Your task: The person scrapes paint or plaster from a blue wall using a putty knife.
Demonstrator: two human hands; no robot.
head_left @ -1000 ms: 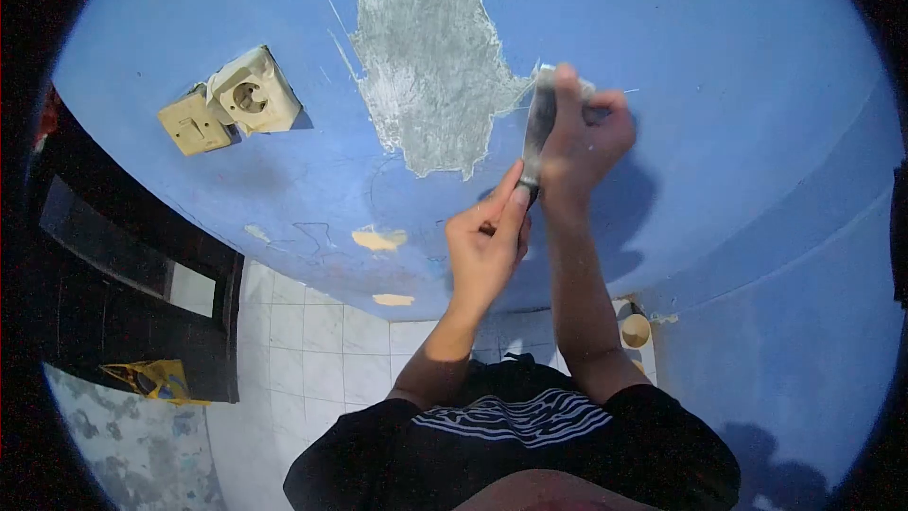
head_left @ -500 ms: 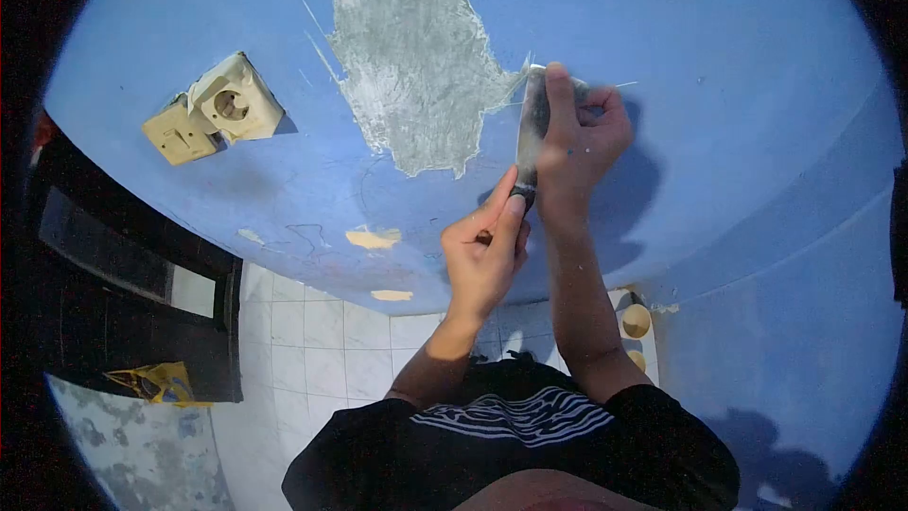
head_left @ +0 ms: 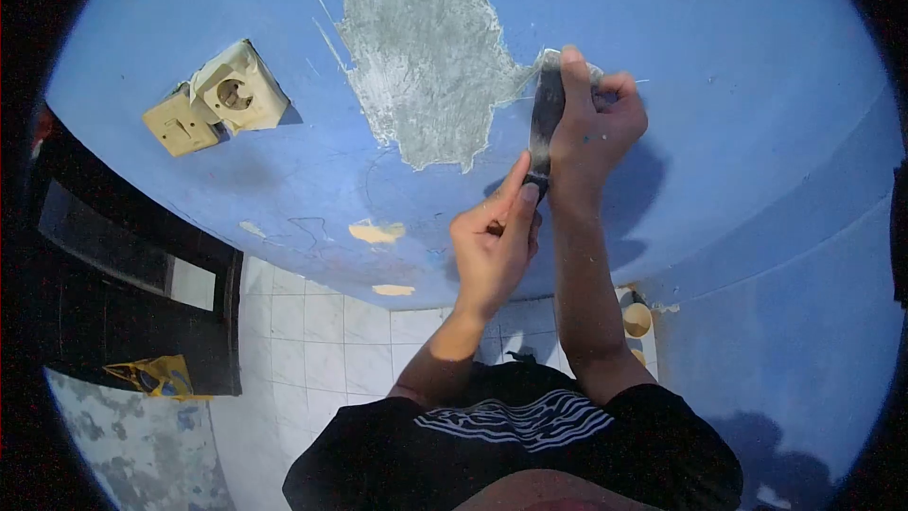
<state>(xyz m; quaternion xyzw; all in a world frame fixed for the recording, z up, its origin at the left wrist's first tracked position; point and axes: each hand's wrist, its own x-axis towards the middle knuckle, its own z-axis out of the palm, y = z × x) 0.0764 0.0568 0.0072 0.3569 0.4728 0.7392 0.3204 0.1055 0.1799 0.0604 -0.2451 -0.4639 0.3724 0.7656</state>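
1. Left hand [head_left: 492, 246]: raised, thumb and fingers closed on the handle of the scraper [head_left: 546, 123].
2. Right hand [head_left: 591, 151]: raised, thumb along the blade, other fingers curled; cannot tell whether they grip.
3. Scraper: upright, right of the wall's grey patch [head_left: 426, 66].

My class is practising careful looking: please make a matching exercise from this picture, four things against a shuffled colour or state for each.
1. Big patch
2. Socket
3. Left hand
4. Right hand

A. Thumb on the blade
B. Cream
C. Holding the handle
D. Grey

Pairs: 1-D, 2-B, 3-C, 4-A
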